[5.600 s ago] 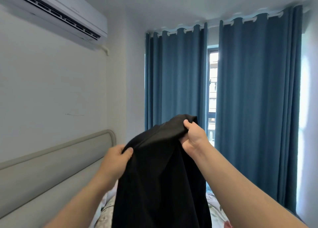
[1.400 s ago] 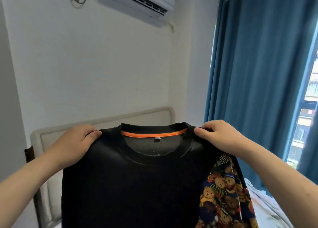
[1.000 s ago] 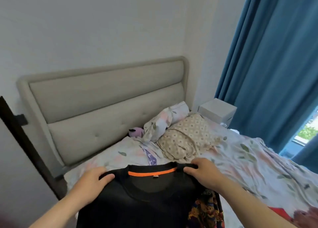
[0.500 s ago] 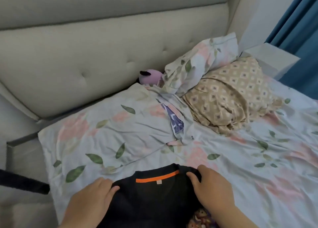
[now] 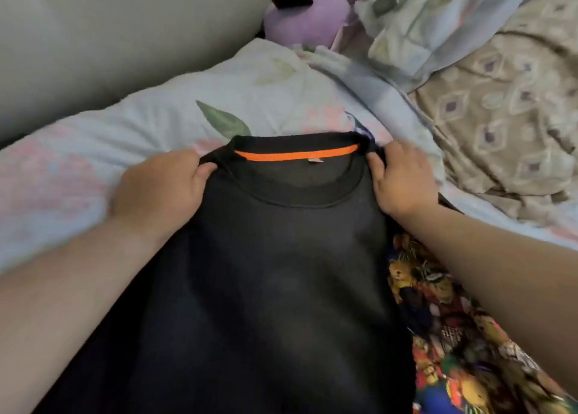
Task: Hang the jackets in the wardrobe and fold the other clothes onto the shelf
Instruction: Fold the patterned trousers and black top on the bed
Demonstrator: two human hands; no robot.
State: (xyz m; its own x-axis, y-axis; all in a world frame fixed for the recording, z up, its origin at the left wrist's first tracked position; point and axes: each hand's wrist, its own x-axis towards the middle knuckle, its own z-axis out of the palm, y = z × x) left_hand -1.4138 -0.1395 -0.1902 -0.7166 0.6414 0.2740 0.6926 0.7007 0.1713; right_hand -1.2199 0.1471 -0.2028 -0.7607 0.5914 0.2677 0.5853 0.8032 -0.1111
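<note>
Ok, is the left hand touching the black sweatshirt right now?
Touching. The head view shows the left hand pinching the black sweatshirt at its shoulder, beside the orange-lined collar.

Both forearms reach forward, the left hand [image 5: 159, 191] and right hand [image 5: 403, 182] knuckles-up, fingers curled, pinching the black sweater [image 5: 281, 273].

Soft, even, rather dim light falls on the scene, and shadows are faint. Motion blur smears the whole view, worst on the bed sheet [image 5: 93, 169] at left and the bear-print fabric [image 5: 438, 335] at lower right. The black sweatshirt [image 5: 281, 273] shows almost no detail. The forearms [image 5: 72, 304] stretch wide toward the bottom edge.
</note>
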